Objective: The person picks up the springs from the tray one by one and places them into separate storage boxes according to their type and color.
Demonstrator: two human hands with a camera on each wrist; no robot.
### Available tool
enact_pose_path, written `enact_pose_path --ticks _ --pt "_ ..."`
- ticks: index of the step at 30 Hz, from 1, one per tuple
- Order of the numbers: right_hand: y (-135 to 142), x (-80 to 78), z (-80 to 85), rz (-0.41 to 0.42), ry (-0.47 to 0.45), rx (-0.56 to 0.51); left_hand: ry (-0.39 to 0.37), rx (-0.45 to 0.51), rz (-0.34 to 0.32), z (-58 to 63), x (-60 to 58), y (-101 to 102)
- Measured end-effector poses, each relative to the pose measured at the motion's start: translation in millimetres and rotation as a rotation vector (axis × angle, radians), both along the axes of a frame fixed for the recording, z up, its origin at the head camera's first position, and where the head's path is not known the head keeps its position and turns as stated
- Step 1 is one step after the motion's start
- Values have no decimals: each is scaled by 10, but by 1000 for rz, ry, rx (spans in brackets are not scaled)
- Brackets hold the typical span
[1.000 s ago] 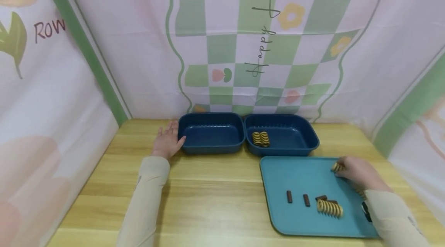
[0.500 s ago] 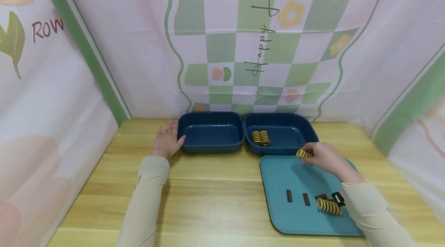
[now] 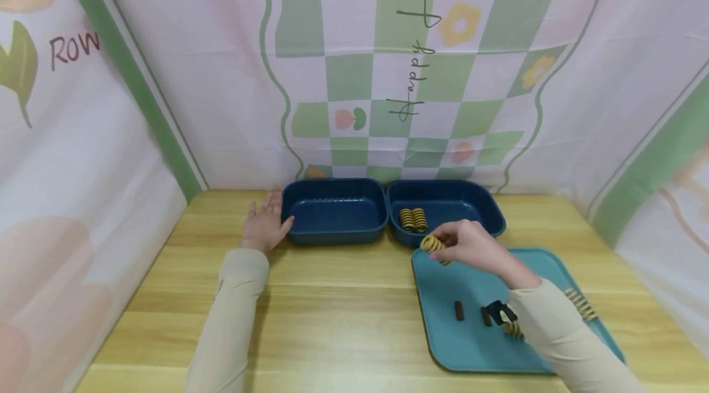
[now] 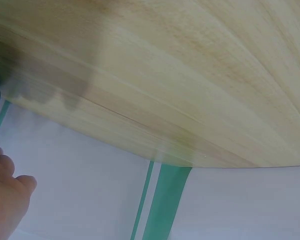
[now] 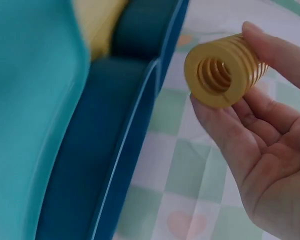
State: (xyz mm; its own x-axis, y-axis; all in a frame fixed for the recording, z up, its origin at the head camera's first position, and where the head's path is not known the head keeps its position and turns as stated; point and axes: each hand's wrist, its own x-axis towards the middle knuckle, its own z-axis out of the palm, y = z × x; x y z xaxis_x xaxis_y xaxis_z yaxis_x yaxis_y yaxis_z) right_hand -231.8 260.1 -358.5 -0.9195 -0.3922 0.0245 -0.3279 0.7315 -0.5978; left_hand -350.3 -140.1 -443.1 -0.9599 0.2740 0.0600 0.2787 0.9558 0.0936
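Observation:
My right hand (image 3: 471, 250) pinches a yellow coil spring (image 3: 431, 243) between thumb and fingers, just in front of the right blue bin (image 3: 456, 210). In the right wrist view the spring (image 5: 242, 62) shows its flat round end, gripped by the fingers and thumb of the right hand (image 5: 275, 150). Two more yellow springs (image 3: 413, 219) lie side by side in that bin's left corner. My left hand (image 3: 263, 225) lies with its fingers straight against the outer left side of the left blue bin (image 3: 335, 237); part of it (image 4: 7, 195) shows in the left wrist view.
A teal tray (image 3: 448, 347) lies in front of the right bin. On it are short dark brown ribbed bars (image 3: 459, 310), a spring (image 3: 512, 329) half hidden by the right sleeve, and another spring (image 3: 580, 305) along the right edge. A patterned curtain (image 3: 232, 153) stands behind.
My right hand has lifted the spring from the tray's far right and carried it left to the front of the right bin. The left hand has stayed put.

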Motion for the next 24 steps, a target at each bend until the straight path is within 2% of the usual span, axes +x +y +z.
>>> enact_pose_path --ticks 8,18,21,24 --pt "-101 -68 47 54 -142 -180 13 14 -5 -24 -14 -2" --pt "-89 -163 39 -11 -298 -476 12 4 -3 -19 -1 0" --pt "-78 -181 48 15 -356 -602 10 3 -2 -18 -5 -1" --pt "-70 -198 61 95 -425 -746 11 8 -3 -19 -5 -2"
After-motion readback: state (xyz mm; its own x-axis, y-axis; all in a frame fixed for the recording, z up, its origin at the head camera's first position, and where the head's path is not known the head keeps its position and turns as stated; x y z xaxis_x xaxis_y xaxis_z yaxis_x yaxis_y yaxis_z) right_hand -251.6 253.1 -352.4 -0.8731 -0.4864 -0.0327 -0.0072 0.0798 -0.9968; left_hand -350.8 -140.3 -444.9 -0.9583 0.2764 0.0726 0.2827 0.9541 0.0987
